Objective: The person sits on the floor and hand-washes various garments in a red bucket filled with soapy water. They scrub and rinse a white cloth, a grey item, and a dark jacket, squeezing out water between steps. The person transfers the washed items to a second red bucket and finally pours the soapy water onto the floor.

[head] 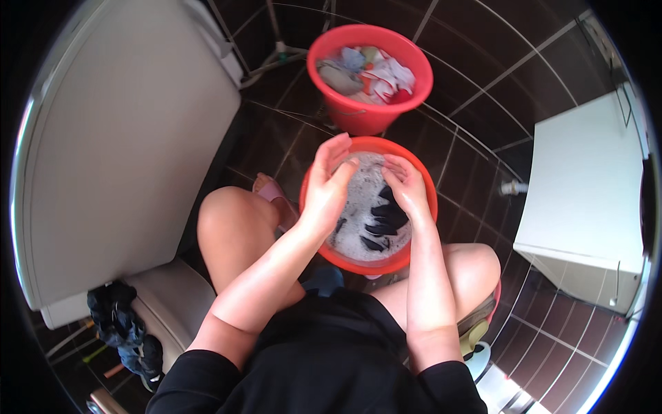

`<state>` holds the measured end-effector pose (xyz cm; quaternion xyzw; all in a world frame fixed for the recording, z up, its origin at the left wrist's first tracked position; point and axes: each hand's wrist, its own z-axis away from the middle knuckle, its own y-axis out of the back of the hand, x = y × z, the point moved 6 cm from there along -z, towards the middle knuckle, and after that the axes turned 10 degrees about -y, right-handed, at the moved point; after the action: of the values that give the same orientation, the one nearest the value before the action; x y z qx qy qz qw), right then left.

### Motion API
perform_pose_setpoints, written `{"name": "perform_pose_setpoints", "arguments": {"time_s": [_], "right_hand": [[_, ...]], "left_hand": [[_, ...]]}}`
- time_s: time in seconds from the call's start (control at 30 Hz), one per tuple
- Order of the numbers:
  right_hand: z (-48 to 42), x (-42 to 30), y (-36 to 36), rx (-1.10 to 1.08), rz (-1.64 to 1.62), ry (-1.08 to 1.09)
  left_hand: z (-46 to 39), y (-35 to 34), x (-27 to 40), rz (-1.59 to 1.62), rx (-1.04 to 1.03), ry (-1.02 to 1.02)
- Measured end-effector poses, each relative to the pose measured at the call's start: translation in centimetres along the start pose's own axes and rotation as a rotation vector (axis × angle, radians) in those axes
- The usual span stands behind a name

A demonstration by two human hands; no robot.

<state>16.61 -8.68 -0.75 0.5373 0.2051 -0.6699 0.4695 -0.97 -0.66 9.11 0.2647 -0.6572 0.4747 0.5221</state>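
An orange-red plastic basin (368, 268) stands on the floor between my knees, filled with foamy soapy water (357, 207). Bunched black cloth (389, 216) pokes up through the suds in its right half. My left hand (331, 178) is raised over the basin's left side, palm turned inward, fingers apart from the cloth. Over the right side is my right hand (406, 183), its fingers loosely curved near the upper end of the black cloth. Nothing shows in either hand. Whether the right hand's edge touches the cloth below it cannot be told.
A red bucket (357, 116) of mixed wet-looking clothes stands just beyond the basin. A large pale appliance or cabinet (139, 129) rises at the left, with dark garments (116, 321) hanging below. A white cabinet (579, 191) stands right. Dark tiles cover floor and wall.
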Motion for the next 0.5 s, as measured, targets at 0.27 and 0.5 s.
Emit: {"name": "perform_pose_setpoints", "arguments": {"time_s": [0.27, 0.5], "right_hand": [[1.4, 9.7, -1.1, 0.038, 0.562, -0.459], [1.3, 19.7, -4.6, -0.275, 0.765, -0.611]], "left_hand": [[0.2, 5.9, -23.0, -0.81, -0.131, 0.277], [3.5, 8.1, -27.8, -1.084, -0.354, 0.631]]}}
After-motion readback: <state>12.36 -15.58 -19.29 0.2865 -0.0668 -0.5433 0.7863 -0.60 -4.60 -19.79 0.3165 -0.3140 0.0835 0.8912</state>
